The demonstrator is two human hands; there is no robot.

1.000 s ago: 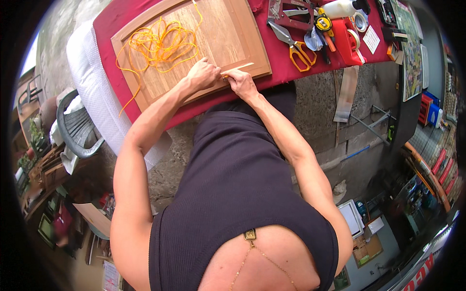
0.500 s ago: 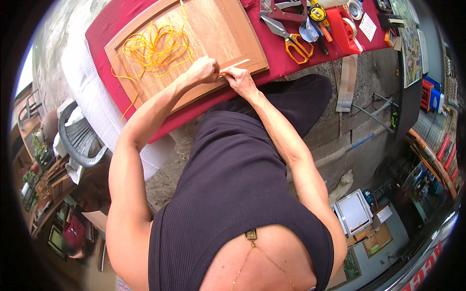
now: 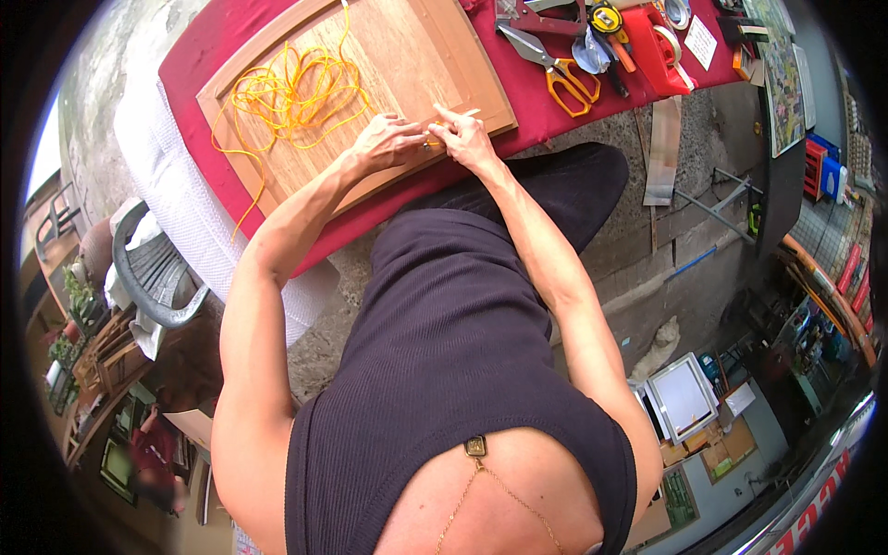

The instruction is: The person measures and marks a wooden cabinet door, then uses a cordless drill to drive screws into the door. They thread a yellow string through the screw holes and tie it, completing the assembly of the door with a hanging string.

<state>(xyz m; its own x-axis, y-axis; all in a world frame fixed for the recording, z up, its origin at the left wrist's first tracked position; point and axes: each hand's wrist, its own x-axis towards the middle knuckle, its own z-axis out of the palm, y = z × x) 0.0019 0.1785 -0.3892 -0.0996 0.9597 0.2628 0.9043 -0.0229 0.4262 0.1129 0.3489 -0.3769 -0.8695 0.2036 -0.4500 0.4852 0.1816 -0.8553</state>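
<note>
A framed wooden panel point(image 3: 412, 69) lies on the red-covered table, with a loose tangle of yellow cord point(image 3: 294, 97) on its left part. One strand runs from the tangle toward my left hand point(image 3: 390, 141), over the panel's near edge. That hand's fingers are partly bent, their tips close to my right hand point(image 3: 466, 142). My right thumb and fingers are pinched together on a short yellow piece, apparently the cord's end. The fingers partly hide it. Just beyond the right hand a pale thin strip point(image 3: 474, 113) shows on the panel.
Orange-handled scissors point(image 3: 571, 88), a yellow tape measure point(image 3: 606, 20) and a red tape dispenser point(image 3: 655, 55) lie at the table's right. A grey plastic chair point(image 3: 157, 268) stands at left. Another person point(image 3: 153, 453) is at the lower left.
My left hand has loosened from a tight fist, its fingers now straighter. My right hand has shifted slightly right, with its index finger raised more. The cord tangle stays in place.
</note>
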